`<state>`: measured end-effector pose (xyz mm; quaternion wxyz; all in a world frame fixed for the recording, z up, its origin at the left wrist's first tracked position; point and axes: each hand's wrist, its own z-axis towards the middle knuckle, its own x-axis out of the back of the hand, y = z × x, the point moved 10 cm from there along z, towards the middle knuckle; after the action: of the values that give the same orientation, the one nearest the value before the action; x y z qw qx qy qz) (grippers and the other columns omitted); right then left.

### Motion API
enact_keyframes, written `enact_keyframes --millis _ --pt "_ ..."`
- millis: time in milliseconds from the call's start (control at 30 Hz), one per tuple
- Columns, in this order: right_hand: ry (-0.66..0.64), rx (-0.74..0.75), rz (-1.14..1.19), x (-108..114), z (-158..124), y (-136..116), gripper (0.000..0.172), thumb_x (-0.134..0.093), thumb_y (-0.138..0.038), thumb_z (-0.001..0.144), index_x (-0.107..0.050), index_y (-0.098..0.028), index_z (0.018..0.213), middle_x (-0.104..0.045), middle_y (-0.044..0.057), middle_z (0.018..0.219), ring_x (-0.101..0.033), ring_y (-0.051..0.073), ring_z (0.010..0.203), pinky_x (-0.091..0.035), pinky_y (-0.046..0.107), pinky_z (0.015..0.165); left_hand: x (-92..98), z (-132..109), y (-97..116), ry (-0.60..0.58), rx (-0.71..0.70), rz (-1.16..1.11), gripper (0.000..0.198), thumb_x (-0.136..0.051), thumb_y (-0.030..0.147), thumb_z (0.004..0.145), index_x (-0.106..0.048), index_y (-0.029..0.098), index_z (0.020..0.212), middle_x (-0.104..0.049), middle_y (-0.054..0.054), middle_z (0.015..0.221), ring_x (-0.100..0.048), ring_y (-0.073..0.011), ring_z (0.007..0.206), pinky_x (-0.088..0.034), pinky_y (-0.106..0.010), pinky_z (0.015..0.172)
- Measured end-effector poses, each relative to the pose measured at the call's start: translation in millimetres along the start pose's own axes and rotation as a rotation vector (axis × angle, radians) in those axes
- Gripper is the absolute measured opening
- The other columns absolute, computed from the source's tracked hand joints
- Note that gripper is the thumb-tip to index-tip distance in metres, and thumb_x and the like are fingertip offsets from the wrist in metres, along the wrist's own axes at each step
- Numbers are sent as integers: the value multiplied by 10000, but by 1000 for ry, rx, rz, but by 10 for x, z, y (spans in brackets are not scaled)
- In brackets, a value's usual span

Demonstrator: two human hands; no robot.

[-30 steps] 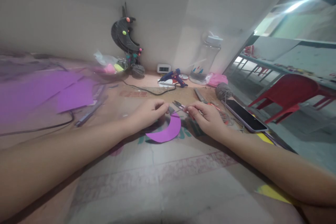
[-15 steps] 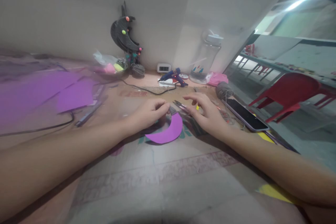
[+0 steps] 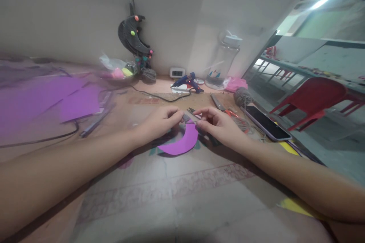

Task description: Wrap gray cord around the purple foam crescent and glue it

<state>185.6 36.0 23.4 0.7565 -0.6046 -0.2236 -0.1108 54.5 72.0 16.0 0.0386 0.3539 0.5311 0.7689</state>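
A purple crescent cutout [image 3: 182, 142] lies low over the cardboard-covered table, its upper end wrapped in grey yarn [image 3: 186, 118]. My left hand [image 3: 164, 121] is closed, thumb and finger pinching it by that wrapped end. Just to the right, my right hand [image 3: 213, 121] has thumb and forefinger together at the edge of the crescent; what lies between them is too small to make out. The tips of small snips [image 3: 190, 110] show behind the right fingers. Beyond that hand are orange-handled scissors [image 3: 218, 102] and a ball of grey yarn [image 3: 243, 97], with loose strands by the wrist.
A blue glue gun [image 3: 188, 81] rests at the back near a small digital clock [image 3: 177, 72] and a clear bottle [image 3: 224, 60]. On the right lies a phone [image 3: 268, 123]. Purple sheets [image 3: 80, 102] and a pen [image 3: 95, 125] are at left. A dark crescent ornament [image 3: 131, 38] is by the wall.
My right hand has moved left from beside the snips to the crescent's wrapped end, and its fingers have come together. The scissors behind it now show. The left hand keeps its pinch.
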Motion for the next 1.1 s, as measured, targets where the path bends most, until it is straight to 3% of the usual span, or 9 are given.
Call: enact_keyframes --millis 167,367,867,1100 --pt "58 13 -258 88 -21 -45 172 -651 -344 812 -671 -193 892 -563 -27 649 -503 103 567 -379 227 523 11 -2 66 10 -55 62 358 -405 394 927 -520 173 669 -535 15 625 -500 -121 580 -361 -241 550" --pt "-5 -30 -114 -5 -27 5 183 -607 -365 843 -615 -187 801 -557 -44 568 -514 94 455 -387 217 460 -88 -36 134 -101 -94 138 315 -399 320 920 -537 175 676 -577 8 637 -531 -129 606 -367 -244 571" --pt "-53 -42 -118 -65 -18 66 218 -601 -375 843 -658 -166 821 -530 -47 537 -468 77 448 -352 200 444 -158 -54 148 -149 -100 101 304 -412 289 891 -560 178 650 -603 -2 630 -530 -135 600 -379 -254 575" --pt "-96 -87 -32 -95 4 70 290 -622 -421 806 -675 -144 875 -566 -14 640 -483 83 501 -376 192 415 -190 -72 157 -183 -108 84 313 -424 316 900 -579 178 665 -603 1 627 -547 -138 612 -394 -251 594"
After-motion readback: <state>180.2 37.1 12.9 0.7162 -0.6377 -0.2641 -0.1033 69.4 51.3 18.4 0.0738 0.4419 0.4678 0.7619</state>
